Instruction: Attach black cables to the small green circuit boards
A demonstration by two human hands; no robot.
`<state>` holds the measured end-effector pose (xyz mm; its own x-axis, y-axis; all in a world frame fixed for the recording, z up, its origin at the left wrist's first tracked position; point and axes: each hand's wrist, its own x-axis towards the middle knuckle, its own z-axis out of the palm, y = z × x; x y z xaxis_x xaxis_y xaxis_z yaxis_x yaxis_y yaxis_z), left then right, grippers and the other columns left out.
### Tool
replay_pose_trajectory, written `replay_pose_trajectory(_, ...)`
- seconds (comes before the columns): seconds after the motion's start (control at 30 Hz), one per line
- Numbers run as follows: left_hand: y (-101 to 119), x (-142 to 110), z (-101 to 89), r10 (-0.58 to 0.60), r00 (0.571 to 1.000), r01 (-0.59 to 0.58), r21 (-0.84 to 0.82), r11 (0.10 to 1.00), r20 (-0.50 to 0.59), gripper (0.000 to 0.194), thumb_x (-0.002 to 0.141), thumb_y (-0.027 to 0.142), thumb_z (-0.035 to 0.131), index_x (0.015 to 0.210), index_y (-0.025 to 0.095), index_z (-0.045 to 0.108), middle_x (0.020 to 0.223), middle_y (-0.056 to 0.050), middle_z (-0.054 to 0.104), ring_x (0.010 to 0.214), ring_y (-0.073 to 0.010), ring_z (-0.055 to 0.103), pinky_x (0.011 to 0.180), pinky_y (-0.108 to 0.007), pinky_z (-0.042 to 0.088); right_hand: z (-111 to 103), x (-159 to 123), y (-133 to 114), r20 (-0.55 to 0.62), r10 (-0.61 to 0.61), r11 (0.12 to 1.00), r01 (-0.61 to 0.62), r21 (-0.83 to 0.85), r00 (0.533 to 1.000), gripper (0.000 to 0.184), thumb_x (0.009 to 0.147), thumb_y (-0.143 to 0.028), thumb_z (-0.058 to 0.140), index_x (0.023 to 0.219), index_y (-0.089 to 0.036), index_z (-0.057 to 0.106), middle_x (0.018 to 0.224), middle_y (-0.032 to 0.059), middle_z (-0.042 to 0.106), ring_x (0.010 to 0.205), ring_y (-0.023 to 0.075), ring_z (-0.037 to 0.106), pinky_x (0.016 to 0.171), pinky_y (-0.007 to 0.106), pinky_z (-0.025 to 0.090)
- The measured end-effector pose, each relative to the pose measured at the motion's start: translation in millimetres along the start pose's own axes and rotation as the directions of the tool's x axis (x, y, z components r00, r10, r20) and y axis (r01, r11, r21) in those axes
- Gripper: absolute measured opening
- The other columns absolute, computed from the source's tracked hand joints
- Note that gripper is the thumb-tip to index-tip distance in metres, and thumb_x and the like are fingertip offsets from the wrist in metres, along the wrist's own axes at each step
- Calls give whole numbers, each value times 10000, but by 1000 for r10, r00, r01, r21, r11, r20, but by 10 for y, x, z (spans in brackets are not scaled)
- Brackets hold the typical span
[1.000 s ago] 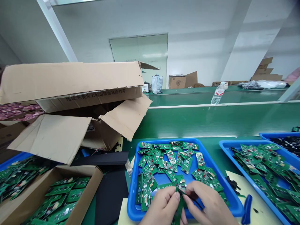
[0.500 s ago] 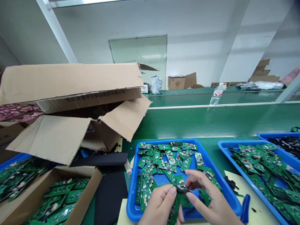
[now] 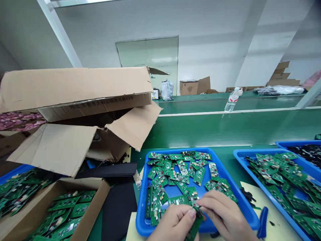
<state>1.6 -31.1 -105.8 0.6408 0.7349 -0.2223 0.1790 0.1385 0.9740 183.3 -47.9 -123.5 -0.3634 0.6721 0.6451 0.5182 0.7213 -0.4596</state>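
Note:
My left hand [image 3: 175, 223] grips a green circuit board [image 3: 194, 228] near the front rim of a blue tray [image 3: 140, 204]. The thumb presses on the board's upper end. Closed fingertips of my right hand [image 3: 224, 212] meet that same end, where a small dark part shows. Whether the right fingers pinch this part or the board's edge is hidden. Beneath and beyond both hands, several loose circuit boards [image 3: 179, 177] with small components lie heaped in the tray.
At right stand another blue tray of boards [image 3: 278, 174] and a tray of black parts [image 3: 307, 154]. Blue-handled pliers or cutters [image 3: 263, 222] lie beside black scraps [image 3: 248, 197]. A cardboard box of boards [image 3: 100, 190], large open cartons [image 3: 75, 83] and a water bottle [image 3: 232, 100] surround the workspace.
My right hand's spread fingers have closed in on the upper end of the board. My left hand has shifted slightly right, still holding the board.

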Motion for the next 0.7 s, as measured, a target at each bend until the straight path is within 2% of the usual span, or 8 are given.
replay_pose_trajectory(0.13,24,-21,-49,48,998,-52,76,996,47,669,737,777,324,525,160,470,496,7,441,443,-80,356,448,-194,277,12,10,-45,-2,-40,999,40,-29,999,166,898,-109,461,961,-184,594,755,57,652,677,153,638,595,233,535)
replay_pose_trajectory(0.2,30,-35,-50,55,998,-58,70,996,42,668,751,762,329,512,156,475,492,8,439,442,-78,358,451,-192,274,20,3,-60,-36,-16,999,15,-48,999,197,903,-138,461,1047,-195,582,828,67,675,737,160,662,640,231,555)
replay_pose_trajectory(0.3,49,-58,-27,31,999,-30,46,998,-11,688,768,752,310,571,140,554,505,-3,482,440,-85,408,450,-189,303,32,-51,-40,-123,161,984,-168,-53,979,405,908,-198,456,1310,-188,406,1089,108,655,921,181,667,766,254,564)
replay_pose_trajectory(0.37,72,-79,-18,33,995,-30,34,999,-89,693,784,734,313,699,128,635,552,-12,517,457,-99,459,466,-199,355,30,-105,2,-192,271,958,-283,-42,943,513,905,-234,464,1386,-180,295,1200,123,604,1048,204,623,848,298,543)
replay_pose_trajectory(0.4,82,-91,-18,49,989,-46,26,999,-141,677,794,717,329,784,129,663,592,-19,537,483,-110,488,487,-210,385,24,-129,25,-239,296,949,-314,-39,925,522,900,-246,472,1387,-182,295,1219,124,591,1092,218,598,875,321,531)
replay_pose_trajectory(0.5,80,-117,-34,129,955,-136,-9,991,-267,559,829,621,425,1060,163,647,720,-39,590,625,-148,556,615,-247,448,-15,-148,55,-331,296,944,-328,-44,896,388,878,-246,512,1259,-198,453,1139,108,624,1070,226,603,868,321,533)
replay_pose_trajectory(0.6,15,-113,-45,167,944,-196,-79,977,-285,533,816,562,517,1201,196,558,812,-43,592,710,-160,568,702,-277,456,-52,-60,-11,-225,220,973,-229,-11,949,163,856,-192,535,1012,-219,574,926,58,674,866,182,666,750,247,563)
replay_pose_trajectory(0.7,-72,-87,-33,167,955,-207,-150,967,-244,542,771,579,572,1147,190,553,883,-55,570,781,-173,561,722,-290,451,-52,80,-123,-156,113,994,-112,16,981,112,832,-173,558,931,-217,588,816,37,688,753,163,679,675,213,567)
